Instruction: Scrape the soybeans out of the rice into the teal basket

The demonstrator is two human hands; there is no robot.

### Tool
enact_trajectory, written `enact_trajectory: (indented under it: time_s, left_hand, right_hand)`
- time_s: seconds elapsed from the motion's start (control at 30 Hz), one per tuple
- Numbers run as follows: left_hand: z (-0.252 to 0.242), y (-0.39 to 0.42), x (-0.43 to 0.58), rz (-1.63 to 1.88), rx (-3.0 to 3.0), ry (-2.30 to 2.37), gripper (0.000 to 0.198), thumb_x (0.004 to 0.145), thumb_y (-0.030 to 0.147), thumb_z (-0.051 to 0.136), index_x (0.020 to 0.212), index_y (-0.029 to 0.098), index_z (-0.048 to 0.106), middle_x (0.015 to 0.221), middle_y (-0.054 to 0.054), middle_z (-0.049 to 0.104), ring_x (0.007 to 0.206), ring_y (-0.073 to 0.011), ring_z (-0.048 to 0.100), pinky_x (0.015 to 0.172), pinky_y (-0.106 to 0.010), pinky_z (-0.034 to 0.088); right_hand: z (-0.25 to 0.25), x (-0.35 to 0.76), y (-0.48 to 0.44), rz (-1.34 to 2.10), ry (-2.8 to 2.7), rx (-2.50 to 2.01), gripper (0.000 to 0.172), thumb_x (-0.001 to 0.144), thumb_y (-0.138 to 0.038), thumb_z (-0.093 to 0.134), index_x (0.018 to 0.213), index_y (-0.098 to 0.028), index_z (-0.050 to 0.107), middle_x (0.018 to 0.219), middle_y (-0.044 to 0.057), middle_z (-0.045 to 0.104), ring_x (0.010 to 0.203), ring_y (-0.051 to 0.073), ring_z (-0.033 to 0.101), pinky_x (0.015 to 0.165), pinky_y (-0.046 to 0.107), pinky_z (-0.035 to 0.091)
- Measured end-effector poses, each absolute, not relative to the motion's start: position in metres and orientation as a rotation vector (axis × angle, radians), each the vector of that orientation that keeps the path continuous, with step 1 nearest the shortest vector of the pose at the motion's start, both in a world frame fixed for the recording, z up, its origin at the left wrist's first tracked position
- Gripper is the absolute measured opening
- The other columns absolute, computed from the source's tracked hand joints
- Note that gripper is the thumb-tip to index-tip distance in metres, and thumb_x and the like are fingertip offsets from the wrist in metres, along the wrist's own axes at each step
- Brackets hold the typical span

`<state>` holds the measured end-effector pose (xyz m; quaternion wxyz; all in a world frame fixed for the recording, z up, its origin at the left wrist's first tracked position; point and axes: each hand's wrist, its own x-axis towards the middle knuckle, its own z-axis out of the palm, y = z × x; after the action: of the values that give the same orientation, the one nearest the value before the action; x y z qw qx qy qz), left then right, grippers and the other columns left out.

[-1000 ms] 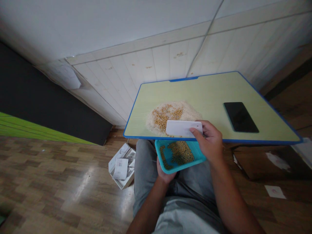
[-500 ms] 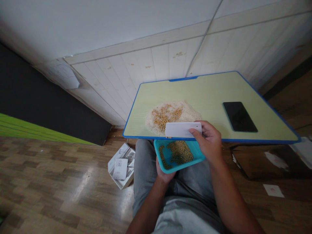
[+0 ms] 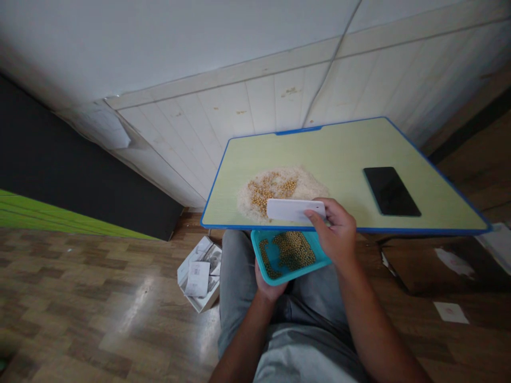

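Note:
My right hand [image 3: 337, 229] pinches a flat white rectangular card-like piece [image 3: 293, 209] by its right end, thumb on the near face. The piece stands on edge near the table's front edge, in front of a heap of rice [image 3: 309, 183]. Yellow soybeans [image 3: 261, 192] lie over the rice's left and middle part. Below the table edge, my left hand [image 3: 271, 287] grips a turquoise plastic tub [image 3: 284, 277] from beneath at its near left side. Inside the tub is a layer of soybeans [image 3: 295, 250]. Most of my left fingers are hidden under it.
The light green table [image 3: 339, 143] has a blue rim and stands against a white panelled wall. A dark phone or tablet [image 3: 392, 191] lies at its right. On the floor are a white box with papers [image 3: 198, 276] at left and a paper piece [image 3: 451, 313] at right.
My right hand and the white piece have shifted slightly left. A few soybeans at the table's front edge below the piece are no longer seen there. The tub stays nearly still.

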<state>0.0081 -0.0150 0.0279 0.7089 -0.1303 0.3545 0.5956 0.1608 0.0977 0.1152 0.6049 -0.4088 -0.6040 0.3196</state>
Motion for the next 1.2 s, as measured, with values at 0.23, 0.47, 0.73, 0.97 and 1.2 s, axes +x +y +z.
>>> enact_trajectory:
  time_s: [0.23,0.47,0.73,0.97,1.2]
  left_hand:
    - [0.025,-0.014,0.010,1.340,-0.229,0.827,0.067,0.115,0.056,0.038,0.158,0.024,0.079,0.169,-0.007,0.077,0.172,-0.0402,0.057,0.148,-0.066,0.040]
    - [0.038,-0.013,0.013,1.356,-0.246,0.874,0.061,0.117,0.051,0.041,0.153,0.025,0.081,0.158,-0.009,0.085,0.164,-0.0380,0.066,0.144,-0.065,0.047]
    - [0.045,-0.015,0.010,1.338,-0.284,0.875,0.066,0.117,0.051,0.038,0.164,0.021,0.074,0.162,-0.012,0.082,0.166,-0.0390,0.064,0.144,-0.066,0.047]
    - [0.042,-0.015,0.010,1.332,-0.273,0.873,0.068,0.118,0.053,0.037,0.166,0.022,0.072,0.166,-0.011,0.080,0.168,-0.0382,0.062,0.148,-0.066,0.041]
    - [0.039,-0.017,0.010,1.307,-0.205,0.906,0.061,0.113,0.052,0.046,0.157,0.027,0.080,0.163,-0.011,0.082,0.170,-0.0393,0.060,0.149,-0.067,0.038]
  right_hand:
    - [0.113,0.160,0.098,0.763,-1.414,-0.930,0.011,0.097,-0.036,0.084,0.102,-0.026,0.084,0.084,-0.001,0.081,0.075,0.020,0.073,0.070,0.031,0.056]
    - [0.115,0.163,0.097,0.810,-1.410,-0.945,0.016,0.095,-0.042,0.086,0.101,-0.027,0.084,0.085,0.000,0.082,0.075,0.022,0.075,0.071,0.033,0.060]
    - [0.116,0.168,0.093,0.738,-1.257,-1.004,0.022,0.090,-0.044,0.089,0.100,-0.026,0.082,0.085,0.001,0.082,0.075,0.022,0.076,0.068,0.032,0.062]
    - [0.113,0.178,0.098,0.714,-1.130,-1.039,0.020,0.084,-0.038,0.090,0.096,-0.024,0.080,0.085,0.001,0.083,0.077,0.023,0.077,0.069,0.032,0.063]
    - [0.109,0.182,0.094,0.752,-1.197,-1.053,0.022,0.085,-0.040,0.091,0.098,-0.025,0.081,0.084,0.000,0.083,0.075,0.023,0.077,0.067,0.031,0.062]
